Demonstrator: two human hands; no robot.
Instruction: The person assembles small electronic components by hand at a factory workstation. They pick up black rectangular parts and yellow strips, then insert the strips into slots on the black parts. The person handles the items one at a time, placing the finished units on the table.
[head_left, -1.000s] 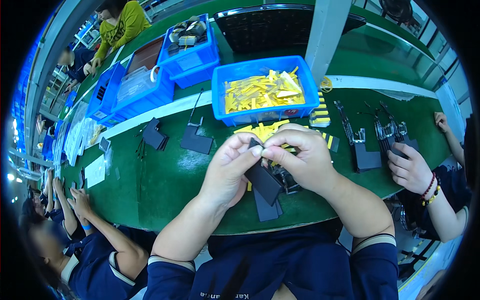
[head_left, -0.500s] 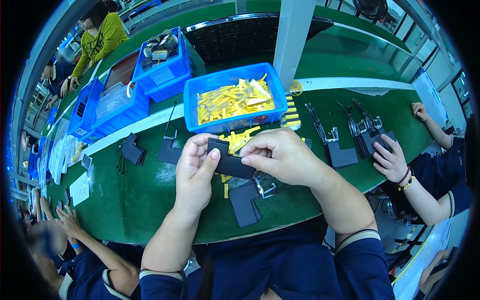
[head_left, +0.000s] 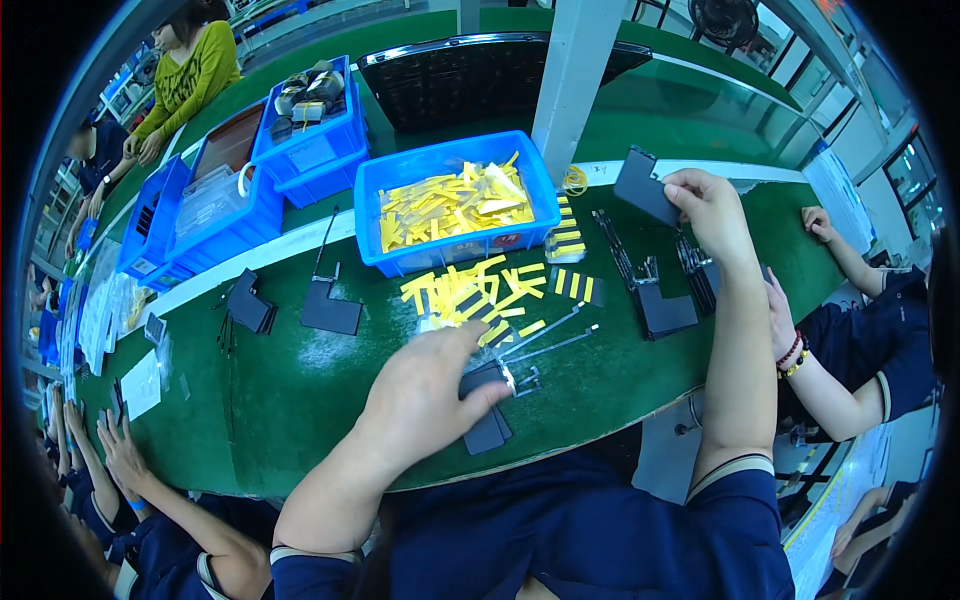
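Right hand [head_left: 712, 218] grasps 1 flat, dull black, tilted panel [head_left: 642, 190]; left hand [head_left: 420, 395] loosely spread.

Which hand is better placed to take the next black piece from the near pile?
Left, I think: the left hand is at the near pile; the right hand is farther off, holding a black piece.

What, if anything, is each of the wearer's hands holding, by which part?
Right hand: a flat black piece, gripped at its right edge. Left hand: over another black piece; a hold cannot be told.
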